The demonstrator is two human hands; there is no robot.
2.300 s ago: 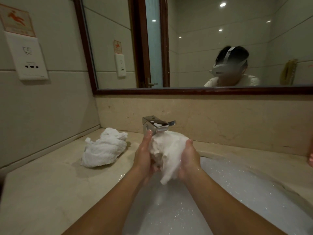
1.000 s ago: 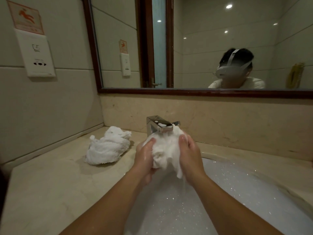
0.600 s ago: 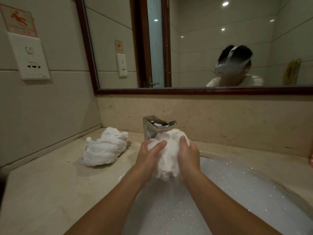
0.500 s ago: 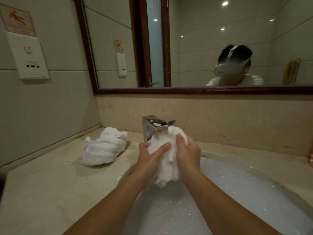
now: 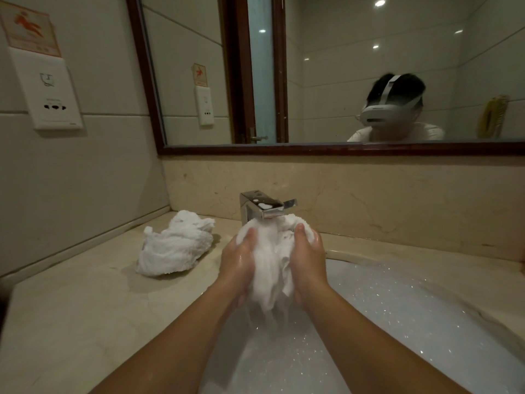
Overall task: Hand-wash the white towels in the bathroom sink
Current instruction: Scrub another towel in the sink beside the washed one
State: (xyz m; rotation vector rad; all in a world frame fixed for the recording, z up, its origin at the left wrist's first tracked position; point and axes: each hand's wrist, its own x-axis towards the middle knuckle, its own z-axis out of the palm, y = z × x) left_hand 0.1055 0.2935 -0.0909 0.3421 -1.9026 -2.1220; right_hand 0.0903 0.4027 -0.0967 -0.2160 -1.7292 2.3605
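Both hands have slid apart since half a second ago: the left hand (image 5: pixel 240 265), whose fingers then lay across the front of the wet towel (image 5: pixel 270 257), now grips its left flank with curled fingers. The right hand (image 5: pixel 308 260) clamps the right flank, its fingertips hooked over the top. The wet towel hangs longer between them than before, its lower end dripping above the sudsy water in the sink (image 5: pixel 355 258). Its top bunches right under the spout of the faucet (image 5: pixel 262 207), and contact there cannot be judged. Open basin stretches to the right of the hands, while on the left the counter (image 5: pixel 71 308) runs bare up to the wall. The second towel (image 5: pixel 176 245) lies crumpled on it near the back corner, well apart from the hands and unchanged in place. Behind the faucet stands the backsplash, and above that the framed mirror (image 5: pixel 341 81). Palms and inner fingers are hidden by cloth, foam hides the basin floor, and the frame's bottom cuts off the sink's near rim. Whether the faucet runs is unclear.
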